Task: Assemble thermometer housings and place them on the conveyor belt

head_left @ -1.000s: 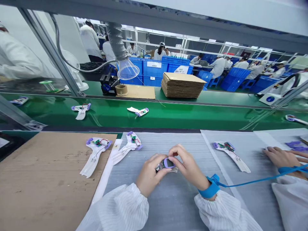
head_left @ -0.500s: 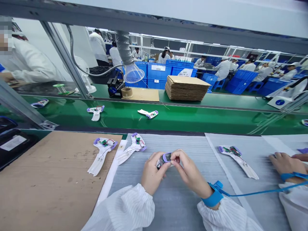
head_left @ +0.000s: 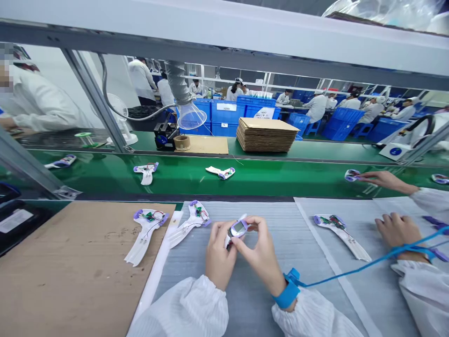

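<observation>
Between my two hands, above the grey mat [head_left: 280,299], is a white-and-purple infrared thermometer [head_left: 239,228] with its small grey screen facing up. My left hand [head_left: 220,257] is closed around its left side. My right hand [head_left: 261,250] grips the right edge with thumb and fingers, a blue strap round its wrist. Most of the body is hidden by my fingers. Left of my hands lies an open white thermometer shell [head_left: 192,222] with green boards and wires. Another shell [head_left: 145,236] rests on the cardboard, and a third [head_left: 342,236] lies to the right.
A green conveyor belt [head_left: 266,180] runs behind the mat, carrying several shells. Brown cardboard [head_left: 80,262] covers the left side. At right, a co-worker's hand [head_left: 401,231] rests on the mat; another hand [head_left: 382,179] touches a shell on the belt. A blue cord [head_left: 351,276] crosses there.
The thermometer has turned so its screen shows more fully, and my right fingers have shifted onto its edge. A co-worker's hand now reaches onto the belt at right. The view has tilted slightly upward.
</observation>
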Motion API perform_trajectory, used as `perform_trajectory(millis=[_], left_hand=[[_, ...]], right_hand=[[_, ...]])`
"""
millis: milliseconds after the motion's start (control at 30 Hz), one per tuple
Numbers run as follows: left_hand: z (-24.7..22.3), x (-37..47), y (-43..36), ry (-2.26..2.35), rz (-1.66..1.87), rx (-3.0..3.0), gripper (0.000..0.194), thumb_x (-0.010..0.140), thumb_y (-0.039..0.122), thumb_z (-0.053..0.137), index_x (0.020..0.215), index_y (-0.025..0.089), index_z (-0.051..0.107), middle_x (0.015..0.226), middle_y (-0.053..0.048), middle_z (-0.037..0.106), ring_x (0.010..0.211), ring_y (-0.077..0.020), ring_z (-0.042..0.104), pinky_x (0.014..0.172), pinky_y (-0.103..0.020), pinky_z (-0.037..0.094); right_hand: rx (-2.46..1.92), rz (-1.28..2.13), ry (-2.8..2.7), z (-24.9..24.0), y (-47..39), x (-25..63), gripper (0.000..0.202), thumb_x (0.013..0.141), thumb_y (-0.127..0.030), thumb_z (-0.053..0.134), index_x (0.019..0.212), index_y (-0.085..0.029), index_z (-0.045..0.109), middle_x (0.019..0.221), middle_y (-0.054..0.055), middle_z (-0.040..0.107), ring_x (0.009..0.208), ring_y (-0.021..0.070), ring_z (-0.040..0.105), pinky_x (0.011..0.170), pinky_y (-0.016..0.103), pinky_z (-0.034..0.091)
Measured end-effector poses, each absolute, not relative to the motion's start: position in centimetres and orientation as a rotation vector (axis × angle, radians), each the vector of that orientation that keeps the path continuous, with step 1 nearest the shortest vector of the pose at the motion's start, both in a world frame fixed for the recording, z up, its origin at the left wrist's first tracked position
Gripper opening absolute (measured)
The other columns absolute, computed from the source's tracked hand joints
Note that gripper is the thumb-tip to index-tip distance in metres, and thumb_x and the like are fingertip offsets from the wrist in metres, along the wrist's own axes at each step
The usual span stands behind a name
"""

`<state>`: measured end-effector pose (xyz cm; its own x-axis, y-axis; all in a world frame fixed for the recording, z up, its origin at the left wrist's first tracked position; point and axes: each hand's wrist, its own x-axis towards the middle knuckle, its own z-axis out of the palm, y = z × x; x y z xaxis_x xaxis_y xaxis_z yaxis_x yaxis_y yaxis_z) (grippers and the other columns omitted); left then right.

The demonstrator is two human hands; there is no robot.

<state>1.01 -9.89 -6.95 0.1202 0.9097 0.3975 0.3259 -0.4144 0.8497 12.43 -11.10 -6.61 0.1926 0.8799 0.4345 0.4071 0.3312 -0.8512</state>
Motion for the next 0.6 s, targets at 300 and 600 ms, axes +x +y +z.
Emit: perform_trajectory(millis=[300,600], left_hand=[[-7.4,1.8,-9.8,1.018,1.266,1.34,0.046,0.067,0.015,0.065,0.11,0.021,0.049,0.104,-0.004,0.057,0.095,-0.0198,0.056,0.084,-0.032,0.044],[-7.7,1.4,-9.7,1.058,1.303,1.431,0.032,0.065,0.013,0.065,0.093,0.018,0.051,0.091,-0.003,0.056,0.085,-0.0177,0.055,0.076,-0.028,0.043]], right_hand=[[-1.119,0.439,-1.378,-6.3,-11.7,12.5,0.039,0.07,-0.013,0.062,0.1,-0.022,0.041,0.101,0.006,0.051,0.098,0.0218,0.053,0.087,0.041,0.043],[-0.964,0.522,-1.556,-5.9,-11.8,13.7,0.038,0.071,-0.011,0.059,0.102,-0.023,0.04,0.104,0.008,0.051,0.101,0.0226,0.052,0.086,0.041,0.043]])
